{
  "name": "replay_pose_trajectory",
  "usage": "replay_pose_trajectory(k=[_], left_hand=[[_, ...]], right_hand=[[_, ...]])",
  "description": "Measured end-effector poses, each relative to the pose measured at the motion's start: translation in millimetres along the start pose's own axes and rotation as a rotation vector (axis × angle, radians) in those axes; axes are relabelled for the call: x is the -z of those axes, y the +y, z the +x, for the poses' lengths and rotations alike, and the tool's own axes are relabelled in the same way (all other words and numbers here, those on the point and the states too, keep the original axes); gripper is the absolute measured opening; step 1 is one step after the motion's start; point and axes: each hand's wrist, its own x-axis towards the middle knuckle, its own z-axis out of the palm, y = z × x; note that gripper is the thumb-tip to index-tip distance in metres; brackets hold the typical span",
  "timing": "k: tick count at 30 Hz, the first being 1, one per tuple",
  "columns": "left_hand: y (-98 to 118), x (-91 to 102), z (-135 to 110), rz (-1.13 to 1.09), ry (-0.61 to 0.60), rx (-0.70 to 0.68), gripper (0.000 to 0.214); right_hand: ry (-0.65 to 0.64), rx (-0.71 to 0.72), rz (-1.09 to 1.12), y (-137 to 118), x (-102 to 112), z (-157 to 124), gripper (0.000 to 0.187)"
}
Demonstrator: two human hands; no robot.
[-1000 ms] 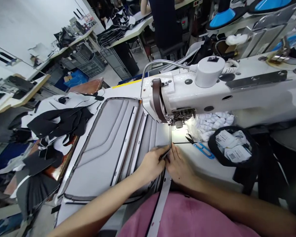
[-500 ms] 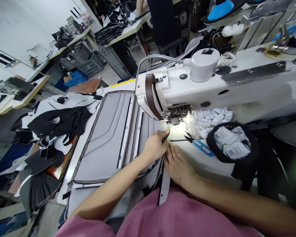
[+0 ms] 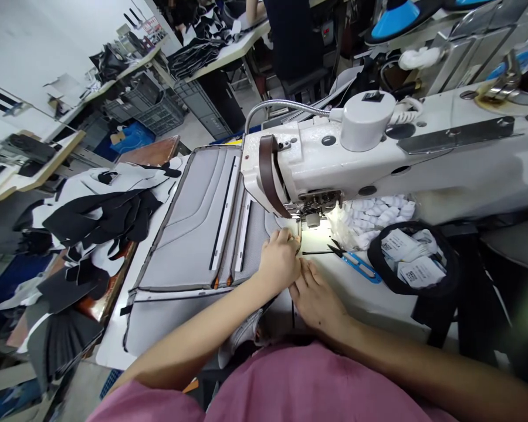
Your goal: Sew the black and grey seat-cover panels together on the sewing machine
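A large grey quilted panel (image 3: 193, 228) with dark edging lies on the white table (image 3: 369, 293) under the arm of a white sewing machine (image 3: 378, 158). My left hand (image 3: 281, 261) rests on the panel's right edge just in front of the needle (image 3: 300, 228), fingers curled and pressing the fabric. My right hand (image 3: 319, 299) lies flat on the table beside it, fingers extended toward the needle, touching the seam edge. A lamp lights the needle area.
Blue thread snips (image 3: 356, 265) lie right of the needle. A black pouch of white labels (image 3: 411, 261) and a bag of white pieces (image 3: 374, 214) sit further right. Black and white fabric pieces (image 3: 97, 223) are piled at left. Another person (image 3: 286, 35) works at a far table.
The grey panel has fed away from me under the machine; its near end and the white strip have moved up off my lap. Both hands followed toward the needle.
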Motion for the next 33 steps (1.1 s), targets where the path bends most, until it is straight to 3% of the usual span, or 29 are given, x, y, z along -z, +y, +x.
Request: replay_pose_trajectory(k=[12, 16, 20, 24, 28, 33], left_hand=[[-35, 7.1, 38, -0.07, -0.002, -0.196, 0.024], [-44, 0.6, 31, -0.067, 0.043, -0.33, 0.026], [-40, -14.9, 8, -0.041, 0.241, -0.235, 0.039], [-36, -22.8, -7, 0.054, 0.372, -0.064, 0.026], [-35, -20.9, -2, 0.054, 0.345, 0.055, 0.041], [-34, -17.8, 21, 0.047, 0.29, 0.079, 0.049]], right_hand=[[-0.01, -0.032, 0.067, 27, -2, 14, 0.03], [0.043, -0.05, 0.027, 33, -7, 19, 0.03], [0.095, -0.026, -0.042, 27, -4, 18, 0.025], [0.084, 0.051, -0.055, 23, 2, 17, 0.017], [0.049, 0.112, -0.043, 29, 4, 15, 0.018], [0.06, 0.126, -0.033, 31, 3, 14, 0.021]])
